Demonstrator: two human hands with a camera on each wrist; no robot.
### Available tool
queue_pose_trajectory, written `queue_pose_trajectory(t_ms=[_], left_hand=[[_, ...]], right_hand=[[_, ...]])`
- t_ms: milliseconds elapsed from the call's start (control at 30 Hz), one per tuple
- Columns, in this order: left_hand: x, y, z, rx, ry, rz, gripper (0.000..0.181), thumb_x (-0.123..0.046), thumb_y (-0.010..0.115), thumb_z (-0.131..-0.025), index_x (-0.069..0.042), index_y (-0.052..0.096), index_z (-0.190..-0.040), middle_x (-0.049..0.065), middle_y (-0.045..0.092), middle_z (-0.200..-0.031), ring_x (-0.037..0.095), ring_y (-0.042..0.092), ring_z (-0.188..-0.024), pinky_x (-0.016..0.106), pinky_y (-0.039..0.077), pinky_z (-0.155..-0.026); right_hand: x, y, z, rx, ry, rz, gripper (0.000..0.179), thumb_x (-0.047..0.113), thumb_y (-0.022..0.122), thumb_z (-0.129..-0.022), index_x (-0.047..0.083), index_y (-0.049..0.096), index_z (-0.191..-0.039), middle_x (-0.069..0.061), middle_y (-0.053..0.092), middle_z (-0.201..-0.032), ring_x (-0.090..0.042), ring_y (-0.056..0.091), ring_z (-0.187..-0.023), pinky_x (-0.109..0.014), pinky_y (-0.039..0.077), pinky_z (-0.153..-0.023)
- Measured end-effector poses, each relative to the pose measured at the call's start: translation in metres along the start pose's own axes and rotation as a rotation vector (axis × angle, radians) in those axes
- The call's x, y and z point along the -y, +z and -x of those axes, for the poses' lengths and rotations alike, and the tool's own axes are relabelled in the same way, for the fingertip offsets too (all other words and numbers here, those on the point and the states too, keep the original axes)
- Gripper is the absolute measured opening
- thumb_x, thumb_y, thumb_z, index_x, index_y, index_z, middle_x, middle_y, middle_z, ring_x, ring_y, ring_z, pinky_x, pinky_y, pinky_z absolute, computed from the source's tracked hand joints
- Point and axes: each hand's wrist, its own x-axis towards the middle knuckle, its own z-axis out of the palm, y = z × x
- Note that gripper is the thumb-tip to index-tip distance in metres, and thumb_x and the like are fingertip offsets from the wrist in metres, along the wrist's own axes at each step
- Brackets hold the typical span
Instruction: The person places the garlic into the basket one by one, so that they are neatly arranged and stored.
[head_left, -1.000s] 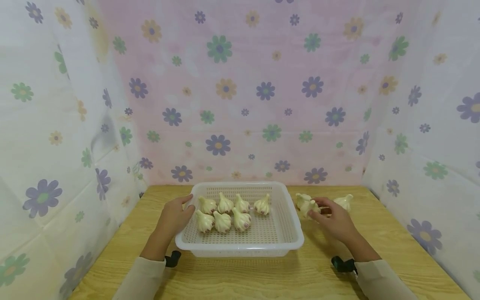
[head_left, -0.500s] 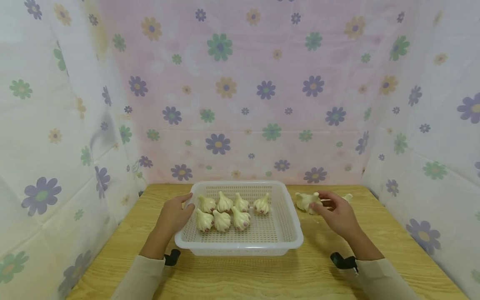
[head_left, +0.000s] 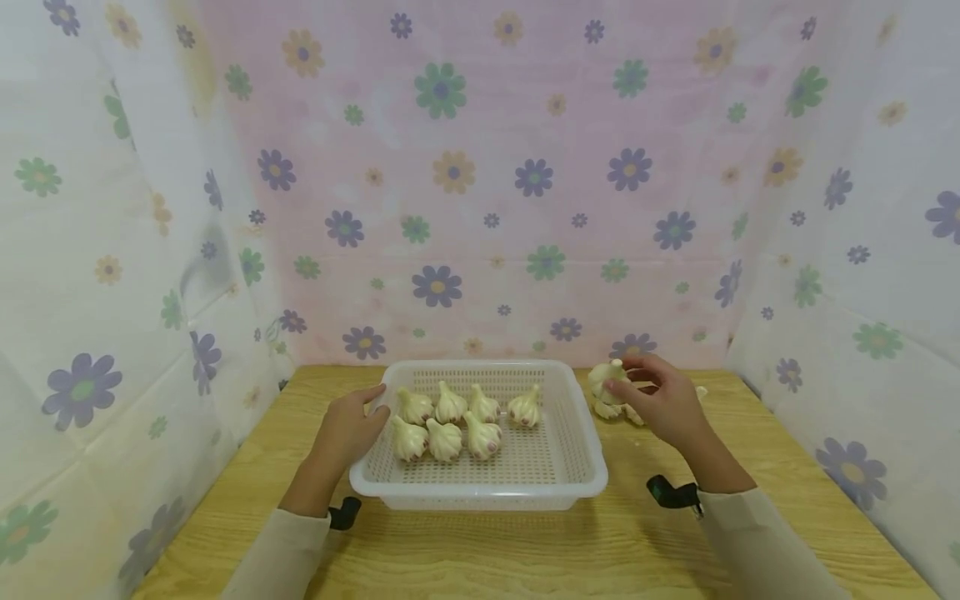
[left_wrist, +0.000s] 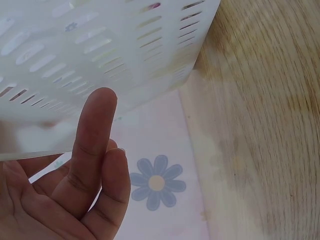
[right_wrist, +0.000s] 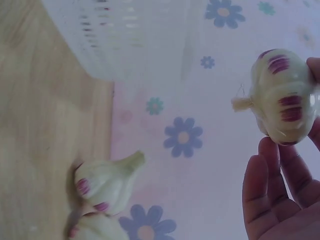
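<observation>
Beside the white basket (head_left: pixel 480 503), right hand (head_left: pixel 670 402) pinching garlic bulb (head_left: pixel 603 383), now lifted higher, left hand (head_left: pixel 349 429) gripping rim (head_left: pixel 480 490)

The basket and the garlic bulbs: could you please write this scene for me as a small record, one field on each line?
White basket: perforated, standing on the wooden table
Garlic bulbs inside: seven, mostly toward the basket's left side
Left grip: holds the basket's left rim
Right grip: holds one raised bulb, to the right of the basket
Loose bulbs: at least two on the table; full number partly hidden
Backdrop: flower-patterned
</observation>
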Motion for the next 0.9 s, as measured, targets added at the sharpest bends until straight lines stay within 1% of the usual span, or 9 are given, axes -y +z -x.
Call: queue_pose_trajectory(t_ms=[100, 233, 333, 433, 533, 633, 767, 800, 900], left_hand=[[0.000, 0.000, 0.000, -0.005, 0.002, -0.004, 0.053, -0.030, 0.054, -0.099, -0.012, 0.058, -0.149, 0.021, 0.056, -0.150, 0.015, 0.033, -0.049, 0.032, 0.041, -0.045], [0.000, -0.001, 0.000, -0.010, 0.007, -0.007, 0.053, -0.030, 0.054, -0.099, -0.012, 0.058, -0.148, 0.020, 0.056, -0.150, 0.018, 0.042, -0.054, 0.033, 0.043, -0.049], [0.000, 0.000, 0.000, -0.005, 0.003, -0.006, 0.053, -0.030, 0.054, -0.099, -0.012, 0.058, -0.149, 0.020, 0.056, -0.150, 0.019, 0.045, -0.055, 0.033, 0.045, -0.051], [0.000, 0.000, -0.001, -0.007, 0.000, -0.011, 0.053, -0.031, 0.054, -0.099, -0.013, 0.058, -0.148, 0.019, 0.056, -0.150, 0.021, 0.048, -0.057, 0.033, 0.045, -0.051], [0.000, -0.001, -0.001, -0.015, 0.006, -0.025, 0.053, -0.031, 0.054, -0.099, -0.013, 0.059, -0.148, 0.019, 0.056, -0.150, 0.023, 0.055, -0.067, 0.033, 0.045, -0.052], [0.000, -0.001, 0.000, -0.020, 0.009, -0.028, 0.052, -0.031, 0.054, -0.099, -0.013, 0.060, -0.147, 0.020, 0.057, -0.150, 0.023, 0.057, -0.072, 0.033, 0.044, -0.052], [0.000, -0.001, 0.000, -0.009, 0.005, -0.014, 0.053, -0.032, 0.054, -0.098, -0.013, 0.059, -0.148, 0.020, 0.056, -0.150, 0.020, 0.050, -0.061, 0.033, 0.044, -0.050], [0.000, -0.001, 0.001, -0.005, 0.004, -0.011, 0.053, -0.032, 0.054, -0.098, -0.013, 0.059, -0.148, 0.020, 0.056, -0.150, 0.019, 0.047, -0.057, 0.033, 0.044, -0.050], [0.000, -0.001, 0.001, -0.003, 0.004, -0.005, 0.054, -0.032, 0.054, -0.098, -0.013, 0.059, -0.148, 0.021, 0.056, -0.150, 0.018, 0.045, -0.055, 0.033, 0.044, -0.049]], right_hand=[[0.008, 0.003, -0.011, 0.009, -0.022, 0.018, 0.047, 0.043, 0.075, -0.094, 0.016, 0.069, -0.132, -0.007, 0.069, -0.123, -0.024, 0.065, -0.110, -0.020, 0.056, -0.080], [0.020, 0.006, -0.024, 0.029, -0.037, 0.020, 0.047, 0.045, 0.075, -0.093, 0.016, 0.070, -0.130, -0.007, 0.071, -0.120, -0.024, 0.066, -0.109, -0.024, 0.057, -0.082], [0.027, 0.009, -0.031, 0.061, -0.034, 0.000, 0.050, 0.047, 0.075, -0.093, 0.016, 0.068, -0.132, -0.007, 0.071, -0.121, -0.026, 0.066, -0.110, -0.033, 0.057, -0.087], [0.033, 0.015, -0.038, 0.105, -0.008, -0.031, 0.055, 0.050, 0.076, -0.091, 0.016, 0.068, -0.133, -0.007, 0.070, -0.126, -0.028, 0.065, -0.112, -0.044, 0.057, -0.091], [0.037, 0.022, -0.045, 0.167, 0.030, -0.066, 0.057, 0.054, 0.078, -0.087, 0.017, 0.070, -0.131, -0.007, 0.068, -0.130, -0.028, 0.064, -0.115, -0.051, 0.056, -0.093], [0.039, 0.031, -0.050, 0.244, 0.057, -0.092, 0.056, 0.054, 0.080, -0.085, 0.018, 0.073, -0.127, -0.006, 0.069, -0.129, -0.028, 0.066, -0.112, -0.051, 0.057, -0.093], [0.041, 0.044, -0.053, 0.346, 0.086, -0.096, 0.053, 0.050, 0.081, -0.086, 0.018, 0.074, -0.128, -0.008, 0.069, -0.130, -0.025, 0.070, -0.106, -0.045, 0.059, -0.088], [0.041, 0.046, -0.053, 0.364, 0.093, -0.091, 0.053, 0.049, 0.081, -0.086, 0.018, 0.074, -0.128, -0.008, 0.069, -0.131, -0.025, 0.070, -0.105, -0.045, 0.060, -0.087], [0.042, 0.054, -0.056, 0.402, 0.092, -0.086, 0.053, 0.048, 0.082, -0.086, 0.016, 0.074, -0.127, -0.009, 0.068, -0.133, -0.025, 0.070, -0.107, -0.046, 0.060, -0.088]])
